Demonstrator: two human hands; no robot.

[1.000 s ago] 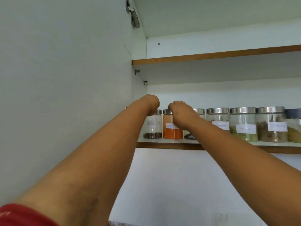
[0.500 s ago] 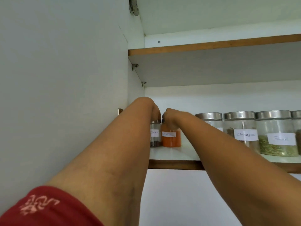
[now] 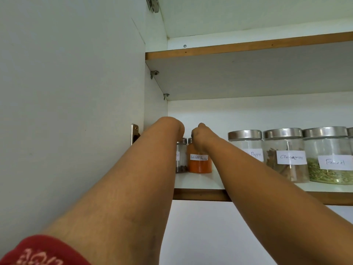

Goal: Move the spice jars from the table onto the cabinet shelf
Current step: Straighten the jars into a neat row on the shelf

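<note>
Steel-lidded spice jars already line the cabinet shelf (image 3: 198,183): pepper, cinnamon (image 3: 286,155) and fennel (image 3: 332,159). At its left end the right hand (image 3: 200,135) curls its grip over the red chilli powder jar (image 3: 199,161), and the left hand (image 3: 176,127) likely tops the dark-spice jar (image 3: 181,156), its grip hidden. Both jars stand on the shelf, unreleased; the tabletop is out of view, so what remains is unknowable.

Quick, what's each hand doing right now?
Left hand: on top of the dark spice jar; grip hidden, cannot tell.
Right hand: fingers curled round the top of the orange jar.
</note>
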